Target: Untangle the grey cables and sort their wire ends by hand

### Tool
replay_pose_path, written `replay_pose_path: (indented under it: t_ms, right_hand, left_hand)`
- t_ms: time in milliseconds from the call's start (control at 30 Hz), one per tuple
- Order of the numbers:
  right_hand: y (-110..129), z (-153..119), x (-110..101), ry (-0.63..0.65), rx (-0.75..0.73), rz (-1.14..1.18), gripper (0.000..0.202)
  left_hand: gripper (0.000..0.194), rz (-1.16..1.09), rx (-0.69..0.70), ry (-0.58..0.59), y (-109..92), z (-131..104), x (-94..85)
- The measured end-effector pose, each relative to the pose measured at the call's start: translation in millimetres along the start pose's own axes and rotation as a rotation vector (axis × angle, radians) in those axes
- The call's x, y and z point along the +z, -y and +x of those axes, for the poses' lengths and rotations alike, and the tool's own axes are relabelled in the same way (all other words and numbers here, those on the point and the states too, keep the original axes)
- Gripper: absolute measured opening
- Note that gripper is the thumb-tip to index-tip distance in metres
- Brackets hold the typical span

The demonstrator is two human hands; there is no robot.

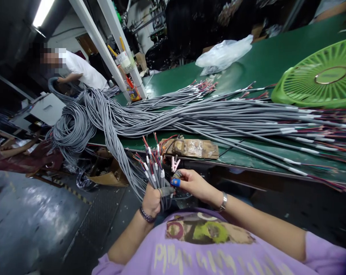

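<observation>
A bunch of grey cables (154,177) stands upright in my left hand (152,199), its fingers wrapped round it. White sleeves and stripped, mostly red wire ends show at the top of the bunch. My right hand (196,185) is just right of the bunch, thumb and fingers pinched together. Blue tape covers its thumb, and what lies in the pinch is too small to make out. A pink clip (175,164) sits just above those fingertips, at the table edge beside a worn wooden block (197,148).
Long grey cables (167,118) lie across the green table (264,53), with coils (73,124) at its left end. A green fan (319,76) and a plastic bag (224,55) rest on top. White posts (112,46) rise behind. A person in a white shirt (85,70) handles cable at left.
</observation>
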State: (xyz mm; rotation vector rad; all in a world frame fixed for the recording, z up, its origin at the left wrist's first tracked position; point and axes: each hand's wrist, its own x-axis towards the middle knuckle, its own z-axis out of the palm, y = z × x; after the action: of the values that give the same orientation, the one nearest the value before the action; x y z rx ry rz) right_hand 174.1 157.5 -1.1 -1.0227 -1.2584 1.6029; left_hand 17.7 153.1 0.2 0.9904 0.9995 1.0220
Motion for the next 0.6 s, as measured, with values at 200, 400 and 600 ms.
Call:
replay_pose_path:
  t_ms: [200, 400, 600]
  right_hand:
    - [-3, 0, 0, -0.125, 0.030, -0.016, 0.038]
    - [-12, -8, -1, -0.090, 0.045, -0.013, 0.039]
    - [-14, -13, -11, -0.036, 0.099, 0.018, 0.043]
  left_hand:
    - [0.018, -0.047, 0.091, -0.221, 6, 2, 10.7]
    - [0.016, -0.104, 0.123, -0.356, 13, 10, 5.0]
    - [0.017, -0.063, 0.116, -0.334, 16, 8, 4.8]
